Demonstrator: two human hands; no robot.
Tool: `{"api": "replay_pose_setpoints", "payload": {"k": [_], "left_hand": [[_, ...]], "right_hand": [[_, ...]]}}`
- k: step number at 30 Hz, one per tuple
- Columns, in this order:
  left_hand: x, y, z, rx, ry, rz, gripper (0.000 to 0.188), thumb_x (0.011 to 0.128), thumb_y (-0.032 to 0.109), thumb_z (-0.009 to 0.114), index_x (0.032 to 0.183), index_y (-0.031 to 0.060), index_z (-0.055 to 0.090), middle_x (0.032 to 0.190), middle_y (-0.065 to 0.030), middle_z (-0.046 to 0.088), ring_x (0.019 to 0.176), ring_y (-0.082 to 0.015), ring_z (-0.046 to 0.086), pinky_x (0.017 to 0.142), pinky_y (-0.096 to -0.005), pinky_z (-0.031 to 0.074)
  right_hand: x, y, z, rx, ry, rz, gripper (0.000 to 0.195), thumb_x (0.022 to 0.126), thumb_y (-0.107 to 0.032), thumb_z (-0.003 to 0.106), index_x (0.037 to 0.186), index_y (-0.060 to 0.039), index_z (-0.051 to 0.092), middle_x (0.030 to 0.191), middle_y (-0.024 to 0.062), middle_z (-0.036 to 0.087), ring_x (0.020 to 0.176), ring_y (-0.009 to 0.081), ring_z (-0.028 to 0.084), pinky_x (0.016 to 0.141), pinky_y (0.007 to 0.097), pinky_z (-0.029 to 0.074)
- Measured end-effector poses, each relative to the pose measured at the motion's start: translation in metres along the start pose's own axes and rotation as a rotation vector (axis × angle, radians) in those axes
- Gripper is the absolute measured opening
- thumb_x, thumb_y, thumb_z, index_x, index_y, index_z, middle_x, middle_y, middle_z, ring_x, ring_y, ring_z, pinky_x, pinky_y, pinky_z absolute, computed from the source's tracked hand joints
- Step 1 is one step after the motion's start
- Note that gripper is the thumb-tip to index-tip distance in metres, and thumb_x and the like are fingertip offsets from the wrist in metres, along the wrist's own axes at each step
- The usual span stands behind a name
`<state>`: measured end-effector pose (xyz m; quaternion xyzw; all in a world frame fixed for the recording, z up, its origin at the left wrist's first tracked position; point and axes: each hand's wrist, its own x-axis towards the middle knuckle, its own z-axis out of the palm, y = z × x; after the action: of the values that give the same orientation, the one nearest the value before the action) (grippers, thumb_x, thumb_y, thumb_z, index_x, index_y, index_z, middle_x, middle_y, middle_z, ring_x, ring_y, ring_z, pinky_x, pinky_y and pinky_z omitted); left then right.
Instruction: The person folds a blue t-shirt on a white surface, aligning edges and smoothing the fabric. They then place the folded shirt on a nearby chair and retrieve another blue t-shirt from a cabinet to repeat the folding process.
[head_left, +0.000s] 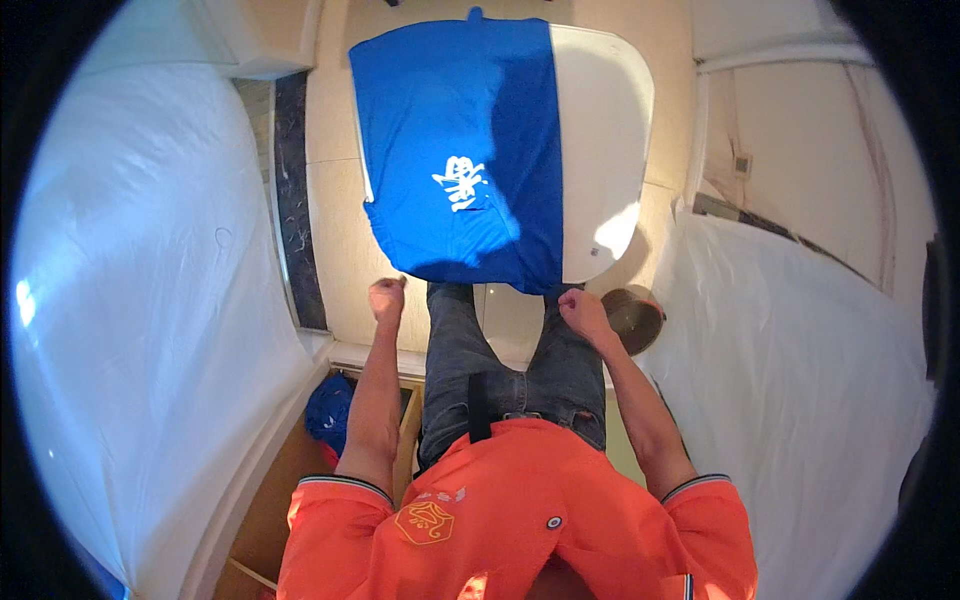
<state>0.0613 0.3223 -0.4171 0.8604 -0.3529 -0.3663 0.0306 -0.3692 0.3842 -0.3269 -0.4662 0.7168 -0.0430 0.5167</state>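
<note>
A blue garment (450, 112) with white printed characters lies spread over a white board or tabletop (604, 90) with rounded corners. It covers the left and middle of the top; the right strip stays bare. My right hand (583, 311) is closed at the garment's lower right corner, pinching the hem. Fingers curled, my left hand (387, 300) is just off the lower left edge of the cloth. Whether it grips a bit of the hem cannot be made out.
A round dark bucket (634, 322) stands on the floor right of my legs. White plastic sheeting hangs at the left (150, 225) and right (780, 360). Behind my left arm, a blue bundle (328, 409) sits in a wooden compartment (277, 487). A dark marble strip (295, 210) edges the floor.
</note>
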Motion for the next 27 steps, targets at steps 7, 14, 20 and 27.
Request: {"api": "replay_pose_setpoints", "payload": {"k": [7, 14, 20, 27], "left_hand": [[0.034, 0.113, -0.048, -0.815, -0.222, -0.194, 0.075, 0.092, 0.061, 0.041, 0.141, 0.0044, 0.037, 0.139, -0.0179, 0.047, 0.123, -0.0370, 0.049, 0.100, -0.0550, 0.038], [0.069, 0.099, -0.010, -1.073, -0.700, -0.583, 0.106, 0.076, 0.087, 0.016, 0.140, 0.0058, 0.041, 0.137, -0.0173, 0.049, 0.127, -0.0375, 0.043, 0.106, -0.0625, 0.026], [0.082, 0.067, 0.018, -1.229, -0.728, -0.757, 0.066, 0.091, 0.060, 0.046, 0.136, 0.0113, 0.048, 0.135, -0.0136, 0.052, 0.122, -0.0310, 0.050, 0.107, -0.0513, 0.034], [0.087, 0.036, 0.000, -1.447, -0.658, -0.850, 0.046, 0.091, 0.034, 0.061, 0.125, 0.0042, 0.056, 0.126, -0.0146, 0.059, 0.113, -0.0296, 0.057, 0.103, -0.0478, 0.041]], "right_hand": [[0.038, -0.092, -0.003, 0.297, -0.018, -0.165, 0.019, 0.081, -0.015, 0.066, 0.095, -0.0032, 0.069, 0.080, 0.0121, 0.069, 0.071, 0.0188, 0.066, 0.068, 0.0304, 0.052], [0.052, -0.167, 0.021, 0.299, -0.148, -0.217, 0.019, 0.082, -0.013, 0.067, 0.097, -0.0025, 0.069, 0.085, 0.0098, 0.070, 0.074, 0.0161, 0.065, 0.069, 0.0294, 0.052], [0.060, -0.183, 0.032, 0.226, -0.234, -0.158, 0.019, 0.083, -0.013, 0.066, 0.098, -0.0010, 0.069, 0.084, 0.0091, 0.070, 0.074, 0.0132, 0.064, 0.070, 0.0282, 0.052], [0.086, -0.201, 0.043, 0.254, -0.329, -0.098, 0.018, 0.084, -0.012, 0.066, 0.098, -0.0010, 0.068, 0.079, 0.0054, 0.067, 0.071, 0.0106, 0.061, 0.065, 0.0259, 0.050]]}}
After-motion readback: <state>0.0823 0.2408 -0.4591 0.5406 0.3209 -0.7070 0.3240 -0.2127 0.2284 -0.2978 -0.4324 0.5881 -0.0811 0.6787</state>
